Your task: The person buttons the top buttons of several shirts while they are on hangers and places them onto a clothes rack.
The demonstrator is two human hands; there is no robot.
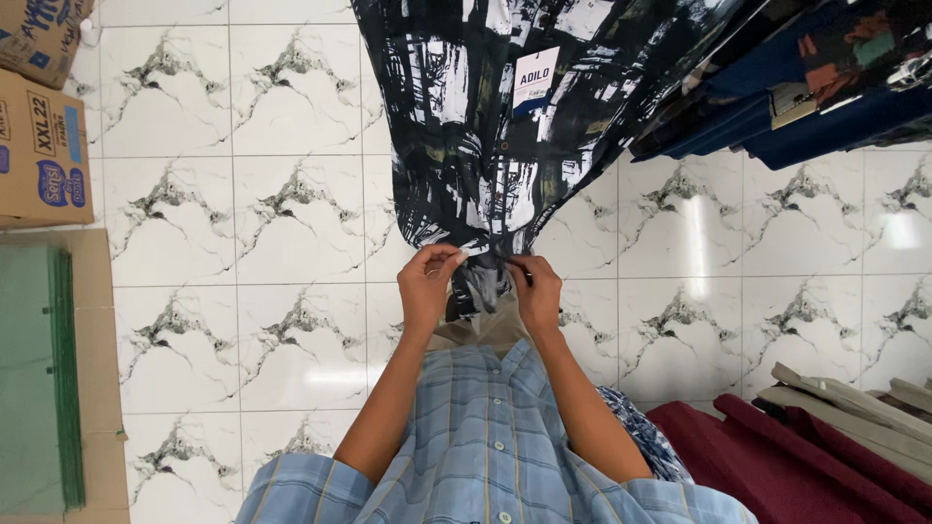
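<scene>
A dark shirt (pixel 485 126) with white and olive brush-stroke print hangs down in front of me, a paper tag (pixel 535 81) near its collar. My left hand (pixel 428 284) pinches the lower front edge of the shirt on the left side. My right hand (pixel 536 291) pinches the same edge on the right, fingertips close to the left hand's. Both hands hold the fabric just above my light blue checked shirt (pixel 485 446).
White marbled floor tiles (pixel 243 213) lie below. Cardboard boxes (pixel 39 146) and a green sheet on flat cardboard (pixel 39 378) sit at the left. Dark folded garments (pixel 806 87) are at the upper right; maroon and beige cloth (pixel 806 446) lies at the lower right.
</scene>
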